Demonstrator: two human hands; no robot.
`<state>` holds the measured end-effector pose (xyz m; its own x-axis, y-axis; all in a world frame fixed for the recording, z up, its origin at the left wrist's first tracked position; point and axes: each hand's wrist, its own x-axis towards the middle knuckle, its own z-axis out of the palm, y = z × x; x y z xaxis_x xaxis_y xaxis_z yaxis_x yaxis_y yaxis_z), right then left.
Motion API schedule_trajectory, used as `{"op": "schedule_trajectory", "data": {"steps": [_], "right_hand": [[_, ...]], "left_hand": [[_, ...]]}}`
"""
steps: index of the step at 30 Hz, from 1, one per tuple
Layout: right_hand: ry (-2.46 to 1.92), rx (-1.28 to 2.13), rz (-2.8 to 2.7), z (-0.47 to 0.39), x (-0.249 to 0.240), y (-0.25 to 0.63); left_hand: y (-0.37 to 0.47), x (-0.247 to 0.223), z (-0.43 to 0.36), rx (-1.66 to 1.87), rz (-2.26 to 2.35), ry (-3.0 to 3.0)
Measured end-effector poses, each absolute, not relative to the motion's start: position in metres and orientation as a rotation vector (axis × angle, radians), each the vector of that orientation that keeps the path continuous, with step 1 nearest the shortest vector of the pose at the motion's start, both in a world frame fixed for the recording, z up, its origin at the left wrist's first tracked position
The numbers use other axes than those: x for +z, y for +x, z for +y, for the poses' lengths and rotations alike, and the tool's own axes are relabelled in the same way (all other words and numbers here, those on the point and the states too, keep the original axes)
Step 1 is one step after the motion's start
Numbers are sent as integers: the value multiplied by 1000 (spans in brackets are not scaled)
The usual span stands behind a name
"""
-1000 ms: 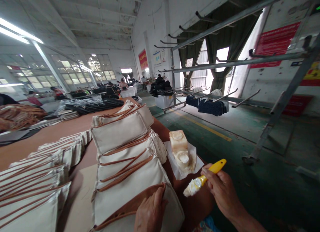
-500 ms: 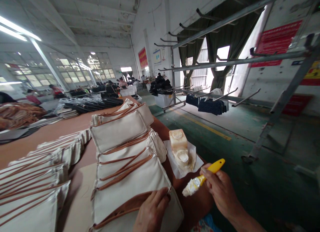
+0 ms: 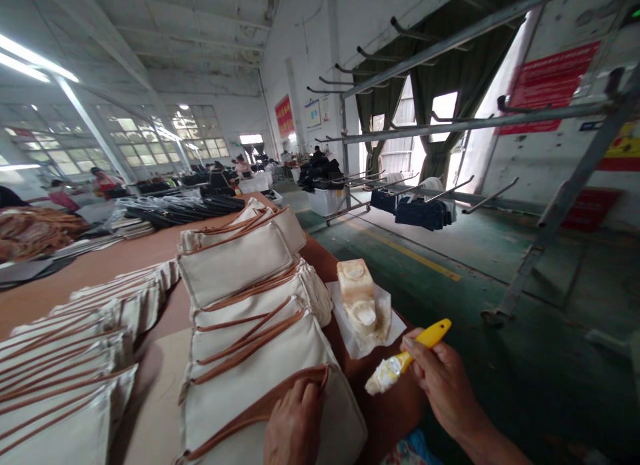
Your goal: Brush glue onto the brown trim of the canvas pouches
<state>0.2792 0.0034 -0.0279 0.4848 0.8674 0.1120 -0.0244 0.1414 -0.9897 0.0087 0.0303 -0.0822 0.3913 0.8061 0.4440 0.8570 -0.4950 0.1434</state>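
Note:
My right hand (image 3: 445,378) grips a yellow-handled brush (image 3: 420,345), its bristles caked with white paste and pointing left over the table's edge. My left hand (image 3: 295,421) is closed on the brown-trimmed opening of the nearest cream bag (image 3: 245,391), with its fingertips hidden in the brown fold. More cream bags (image 3: 237,258) with brown trim lie overlapped in a row behind that one. Beyond the brush, a stained plastic container (image 3: 356,278) with white paste at its near opening rests on a white sheet (image 3: 395,321).
A second overlapping row of cream pieces (image 3: 65,378) lies along the left of the brown table (image 3: 155,251). Black pieces (image 3: 190,206) and a brown pile (image 3: 37,231) lie farther back. To the right stands a metal rack (image 3: 530,258) with protruding arms. People sit in the background.
My left hand has shifted slightly left, and its fingers have curled into the bag's opening, lifting the brown edge at its right end. The brush in my right hand stays nearly still.

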Motion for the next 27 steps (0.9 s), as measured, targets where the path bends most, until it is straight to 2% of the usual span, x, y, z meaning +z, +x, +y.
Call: {"op": "schedule_trajectory", "data": {"steps": [5,12,15,21,27], "right_hand": [[-1252,774,-867,5,-30,278],[-1148,914,-879,15,-28,267],[-1138,923,-911,23,-25,262],[-1161,866,-1018,39,-10,255],[-1128,849,-1226,47,-6,235]], "left_hand": [[15,-54,28,-759,-1674,-2510],[22,-36,53,-488,-2160,-2550],[23,-32,63,-591,-2270,-2581],[18,-33,70,-857,-2215,-3010],[15,-40,63,-1325,-2271,-3340]]}}
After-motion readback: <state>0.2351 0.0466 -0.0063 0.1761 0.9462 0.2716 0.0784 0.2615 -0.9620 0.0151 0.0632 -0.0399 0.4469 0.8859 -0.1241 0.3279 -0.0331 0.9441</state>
